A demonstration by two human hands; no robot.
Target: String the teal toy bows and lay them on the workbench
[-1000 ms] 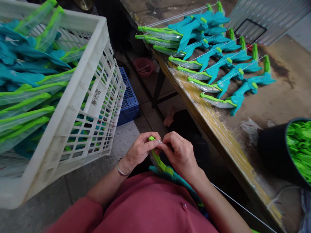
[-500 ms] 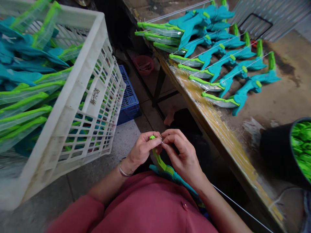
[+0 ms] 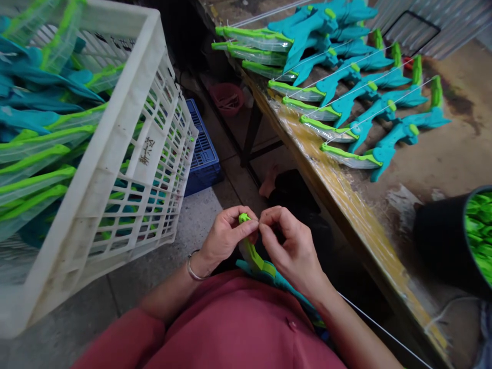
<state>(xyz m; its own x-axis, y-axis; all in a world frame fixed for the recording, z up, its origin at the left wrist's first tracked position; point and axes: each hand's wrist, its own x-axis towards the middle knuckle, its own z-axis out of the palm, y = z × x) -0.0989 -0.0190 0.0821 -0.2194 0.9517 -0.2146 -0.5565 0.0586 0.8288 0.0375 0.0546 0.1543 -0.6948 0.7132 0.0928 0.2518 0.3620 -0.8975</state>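
Observation:
In front of my waist, a toy bow (image 3: 253, 256) with a bright green limb and teal body lies against my red top. My left hand (image 3: 225, 233) is closed around the green limb, near its tip, with the thumb stretched toward the right. My right hand (image 3: 288, 241) is pinched, thumb against index finger, its fingertips meeting my left thumb just beside the tip. Whatever is in that pinch is too small to make out. A white string (image 3: 378, 328) runs from behind my right forearm down to the lower right.
At left stands a white plastic crate (image 3: 115, 133) full of similar toy bows. Several strung bows (image 3: 346, 102) lie in a row on the worn table (image 3: 434, 169) at right. A black bucket (image 3: 438, 241) holds green parts. A blue crate (image 3: 202, 154) and pink basin (image 3: 226, 97) sit below.
My right fingertips have drawn closer together beside the bow's tip, and my left thumb has shifted slightly. The camera view has tilted a little; the bow stays in place.

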